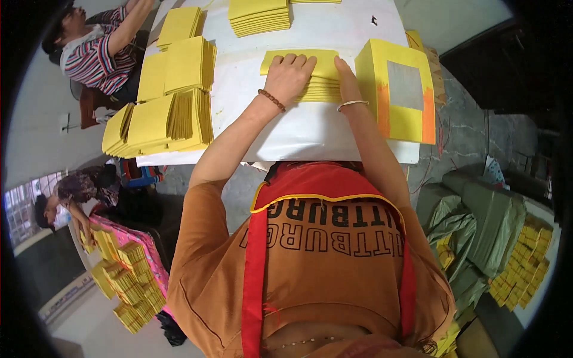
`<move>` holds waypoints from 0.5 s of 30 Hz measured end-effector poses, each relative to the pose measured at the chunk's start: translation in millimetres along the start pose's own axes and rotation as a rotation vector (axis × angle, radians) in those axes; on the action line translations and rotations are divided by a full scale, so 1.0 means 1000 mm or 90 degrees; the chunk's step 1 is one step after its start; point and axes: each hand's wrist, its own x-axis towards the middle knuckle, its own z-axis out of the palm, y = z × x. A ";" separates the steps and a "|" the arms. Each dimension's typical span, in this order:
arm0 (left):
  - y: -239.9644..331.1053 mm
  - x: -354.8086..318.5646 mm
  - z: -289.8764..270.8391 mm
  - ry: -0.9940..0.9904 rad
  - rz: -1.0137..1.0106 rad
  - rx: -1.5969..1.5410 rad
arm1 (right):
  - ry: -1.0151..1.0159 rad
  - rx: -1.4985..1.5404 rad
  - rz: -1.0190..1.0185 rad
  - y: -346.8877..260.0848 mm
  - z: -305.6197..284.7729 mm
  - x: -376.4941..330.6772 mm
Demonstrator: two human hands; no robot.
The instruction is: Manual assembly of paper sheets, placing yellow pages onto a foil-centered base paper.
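Observation:
A stack of folded yellow paper sheets (325, 89) lies on the white tabletop in front of me, its top sheet (325, 59) set farther back than the layers below. My left hand (290, 76) is bent over the stack's left part, knuckles up and fingertips hidden, gripping the paper. Along the stack's right edge stands my right hand (348, 79), seen edge-on, with its fingers stretched out against the paper; some of them are hidden. A brown bead bracelet is on my left wrist and a pale bangle on my right.
Right of the stack stands a yellow box (373, 83) with a grey panel and orange patches. Several yellow paper stacks (173, 116) line the white table's (239, 125) left side; another (259, 17) lies at the back. Two people work at the left. Green sacks (477, 221) are at the lower right.

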 end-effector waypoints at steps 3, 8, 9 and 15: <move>0.002 0.003 0.013 -0.050 0.007 0.003 | -0.032 0.067 0.062 0.006 -0.006 0.011; -0.011 -0.017 0.033 -0.039 0.030 -0.167 | -0.072 -0.109 -0.010 0.026 -0.012 0.020; -0.024 -0.016 0.033 -0.075 0.038 -0.233 | -0.046 -0.093 -0.035 0.033 -0.012 0.023; -0.019 -0.032 0.039 -0.036 -0.502 -0.527 | 0.063 -0.160 -0.052 0.032 -0.007 0.005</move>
